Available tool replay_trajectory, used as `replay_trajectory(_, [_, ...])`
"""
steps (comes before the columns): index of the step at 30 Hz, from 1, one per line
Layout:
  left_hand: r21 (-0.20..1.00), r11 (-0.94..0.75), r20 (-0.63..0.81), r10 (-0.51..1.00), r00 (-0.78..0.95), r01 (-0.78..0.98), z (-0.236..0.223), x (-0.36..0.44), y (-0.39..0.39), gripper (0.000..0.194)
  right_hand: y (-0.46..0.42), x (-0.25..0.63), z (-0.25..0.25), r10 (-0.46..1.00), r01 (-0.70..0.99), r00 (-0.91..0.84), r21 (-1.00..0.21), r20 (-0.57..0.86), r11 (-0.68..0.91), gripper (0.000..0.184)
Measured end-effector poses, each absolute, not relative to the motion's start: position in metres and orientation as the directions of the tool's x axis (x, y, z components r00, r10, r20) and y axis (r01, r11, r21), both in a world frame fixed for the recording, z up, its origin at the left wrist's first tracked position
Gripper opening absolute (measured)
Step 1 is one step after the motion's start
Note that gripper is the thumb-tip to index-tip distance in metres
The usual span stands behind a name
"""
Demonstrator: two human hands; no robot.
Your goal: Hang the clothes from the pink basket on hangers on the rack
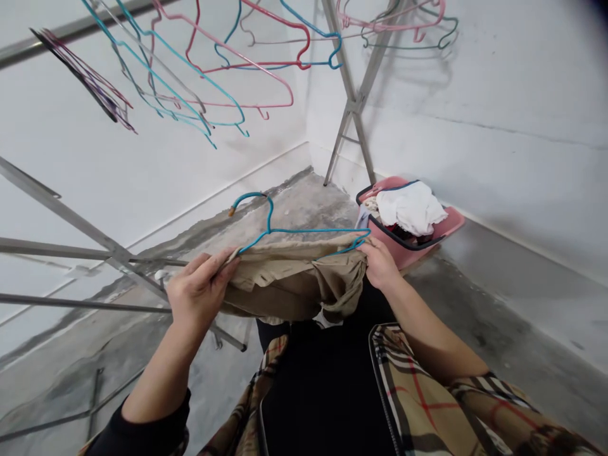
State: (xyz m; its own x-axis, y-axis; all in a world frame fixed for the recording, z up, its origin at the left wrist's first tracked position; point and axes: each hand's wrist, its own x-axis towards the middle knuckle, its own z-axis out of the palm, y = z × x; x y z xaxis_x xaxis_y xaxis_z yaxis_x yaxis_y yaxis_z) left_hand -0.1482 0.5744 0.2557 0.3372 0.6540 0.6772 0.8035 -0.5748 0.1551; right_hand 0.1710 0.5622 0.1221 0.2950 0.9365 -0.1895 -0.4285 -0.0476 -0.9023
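Stretched between my hands is a beige garment, its waist-like edge spread along a blue hanger. The hanger's hook points up and to the left, with a brownish tip. My left hand pinches the garment's left edge beside the hanger's left arm. At the other end, my right hand is closed on the garment's right edge, close to the hanger's right end. Folds hide the fingertips in part. The lower part of the garment hangs bunched in front of my body.
Several coloured hangers hang from a metal rail above. A pink basket with a white cloth and other clothes stands on the floor at right. Crossed metal rack legs stand near the corner, others at left.
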Motion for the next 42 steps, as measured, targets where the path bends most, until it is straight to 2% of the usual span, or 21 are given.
replay_trajectory(2, [0.131,-0.583,0.705,0.623,0.339,0.802,0.253,-0.150,0.573,0.018,0.565,0.176,0.127,0.917,-0.119,0.397,-0.989,0.031,0.085,0.021])
replay_trajectory(4, [0.104,-0.573,0.723,0.605,0.333,0.813,0.251,-0.152,0.571,0.016,0.566,0.181,0.133,0.874,0.203,0.409,-0.960,0.262,0.193,0.023])
replay_trajectory(6, [0.086,-0.550,0.737,0.597,0.319,0.831,0.250,-0.153,0.570,0.015,0.566,0.185,0.139,0.860,0.305,0.389,-0.927,0.329,0.216,0.026])
replay_trajectory(12, [0.026,-0.570,0.773,0.532,0.345,0.821,0.246,-0.159,0.565,0.021,0.570,0.193,0.156,0.916,0.098,0.374,-0.988,0.146,0.118,0.027])
replay_trajectory(15, [0.002,-0.552,0.739,0.562,0.370,0.834,0.239,-0.161,0.562,0.024,0.570,0.193,0.163,0.899,0.187,0.404,-0.978,0.167,0.098,0.029])
replay_trajectory(18, [0.028,-0.485,0.704,0.631,0.328,0.874,0.230,-0.161,0.562,0.022,0.563,0.193,0.171,0.877,0.329,0.409,-0.937,0.251,0.115,0.029])
replay_trajectory(20, [0.078,-0.413,0.676,0.691,0.256,0.907,0.225,-0.160,0.564,0.020,0.555,0.194,0.179,0.897,0.396,0.323,-0.904,0.303,0.163,0.029])
replay_trajectory(23, [0.250,-0.378,0.624,0.767,0.150,0.891,0.221,-0.161,0.570,0.020,0.544,0.203,0.195,0.943,0.437,-0.086,-0.838,0.322,0.326,0.025])
replay_trajectory(25, [0.355,-0.423,0.607,0.782,0.138,0.833,0.222,-0.163,0.574,0.020,0.542,0.210,0.204,0.904,0.454,-0.236,-0.782,0.356,0.427,0.030])
replay_trajectory(29, [0.429,-0.488,0.595,0.786,0.168,0.760,0.229,-0.161,0.582,0.018,0.551,0.214,0.211,0.853,0.607,-0.222,-0.618,0.472,0.500,0.051])
replay_trajectory(32, [0.482,-0.464,0.556,0.818,0.150,0.743,0.235,-0.155,0.587,0.020,0.559,0.209,0.212,0.842,0.621,-0.375,-0.568,0.389,0.539,0.047])
replay_trajectory(34, [0.523,-0.436,0.533,0.838,0.118,0.733,0.236,-0.153,0.590,0.022,0.563,0.206,0.216,0.843,0.594,-0.407,-0.599,0.351,0.536,0.034])
replay_trajectory(37, [0.601,-0.391,0.525,0.851,0.024,0.697,0.235,-0.154,0.593,0.024,0.569,0.207,0.222,0.860,0.533,-0.349,-0.676,0.374,0.510,0.028])
replay_trajectory(39, [0.656,-0.351,0.525,0.849,-0.069,0.669,0.232,-0.158,0.593,0.023,0.573,0.210,0.222,0.885,0.507,-0.285,-0.726,0.368,0.465,0.029])
replay_trajectory(42, [0.721,-0.290,0.515,0.832,-0.207,0.629,0.231,-0.171,0.594,0.024,0.578,0.218,0.213,0.932,0.482,-0.244,-0.800,0.268,0.356,0.036])
